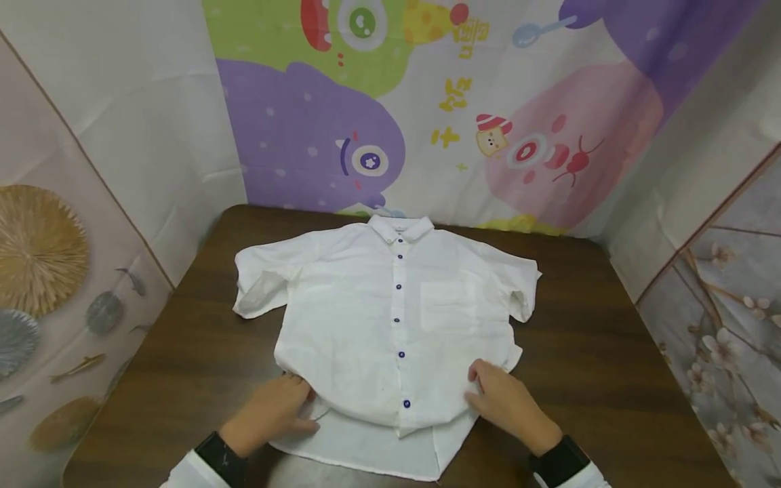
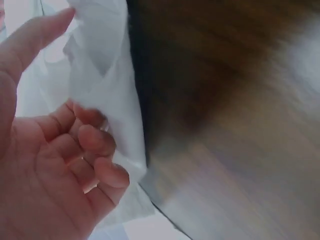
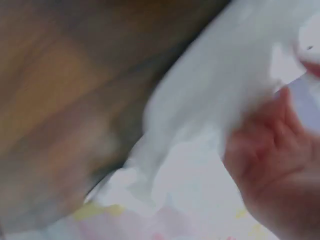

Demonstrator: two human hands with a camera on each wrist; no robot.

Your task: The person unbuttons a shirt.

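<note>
A white short-sleeved shirt (image 1: pixel 354 325) lies front up with its collar at the far end and dark blue buttons down the middle. Its front hem is rucked up, so the inside of the longer back panel (image 1: pixel 372 444) shows below. My left hand (image 1: pixel 274 410) is at the shirt's lower left edge. In the left wrist view its fingers (image 2: pixel 97 140) are loosely bent and the thumb stands apart, with no cloth gripped. My right hand (image 1: pixel 509 403) is over the lower right edge, thumb and forefinger spread apart. The right wrist view is blurred, showing bent fingers (image 3: pixel 260 132) beside the cloth.
The shirt is spread on a dark brown wooden table (image 1: pixel 610 379). Behind the table hangs a cloth (image 1: pixel 427 122) printed with cartoon monsters. Patterned hangings (image 1: pixel 79 271) flank it on both sides. Each wrist wears a black band (image 1: pixel 219 457).
</note>
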